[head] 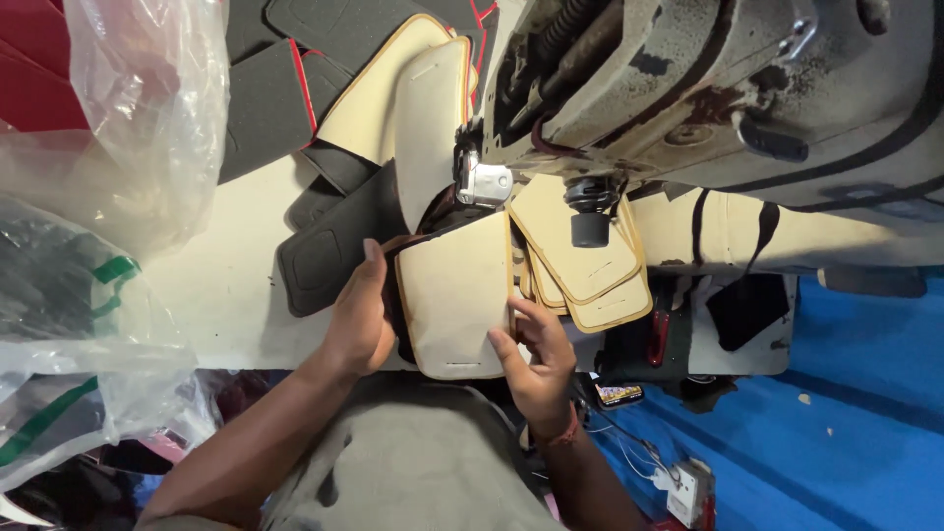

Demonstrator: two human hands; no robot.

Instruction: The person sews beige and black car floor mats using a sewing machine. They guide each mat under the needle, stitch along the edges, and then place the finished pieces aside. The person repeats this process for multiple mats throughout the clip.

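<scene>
Looking down past a grey-clad lap, much of the scene is cut off or covered: the sewing machine [708, 88] fills the upper right and hides its own needle area, so where the stitching point meets the cream panel [454, 295] is hard to make out, and only a metal foot [484, 183] shows at the panel's top edge. The panel lies on the pale table [236, 295], just below the machine head. The left hand [359, 315] presses against the panel's left edge, thumb up along a dark brown strip [398, 295] that runs down that side; its fingers curl under the piece and are hidden, so it grips the edge. The right hand [536, 359] pinches the panel's lower right corner, thumb on top and fingers behind. Both forearms rise from the bottom of the frame, angled inward. To the right, a stack of cream pieces [590, 270] fans out under a black knob. Dark grey pieces [324, 246] lie left of the panel. Clear plastic bags [98, 197] blur the left side, their contents unclear.
</scene>
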